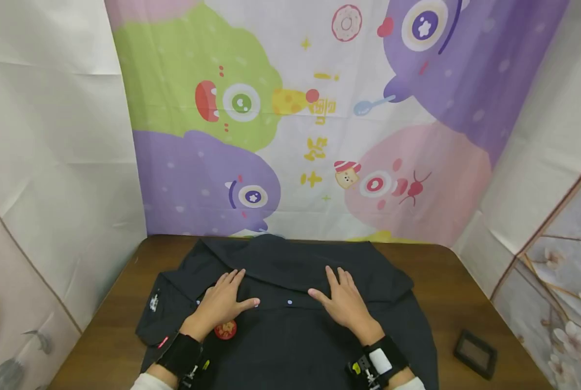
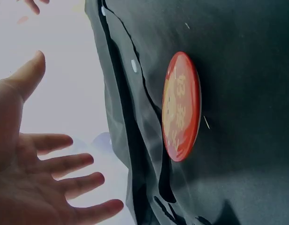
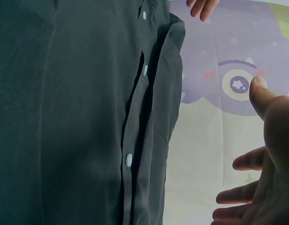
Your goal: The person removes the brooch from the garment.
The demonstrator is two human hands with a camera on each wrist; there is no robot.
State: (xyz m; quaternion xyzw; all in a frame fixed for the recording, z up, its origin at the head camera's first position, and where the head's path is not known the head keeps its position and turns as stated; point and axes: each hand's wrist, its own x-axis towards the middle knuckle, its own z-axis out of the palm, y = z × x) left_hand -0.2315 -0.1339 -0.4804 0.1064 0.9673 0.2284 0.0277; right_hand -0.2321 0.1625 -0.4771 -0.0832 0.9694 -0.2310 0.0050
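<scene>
A dark button-up shirt (image 1: 280,352) lies spread over the table, one side folded across its far part. White buttons (image 3: 129,160) run along its placket. A round red badge (image 2: 193,108) with yellowish lettering sits on the cloth near my left wrist. Over the left part of the shirt is my left hand (image 1: 222,300), fingers extended and thumb spread toward the middle. My right hand (image 1: 347,307) hovers over the right part, fingers and thumb also spread. Both palms are empty, and the wrist views show the fingers apart from the cloth.
The brown wooden table (image 1: 441,271) ends against a hanging cloth (image 1: 295,54) printed with cartoon monsters. A small black frame (image 1: 475,353) lies at the right, beside the shirt. White sheets (image 1: 61,108) hang along the sides.
</scene>
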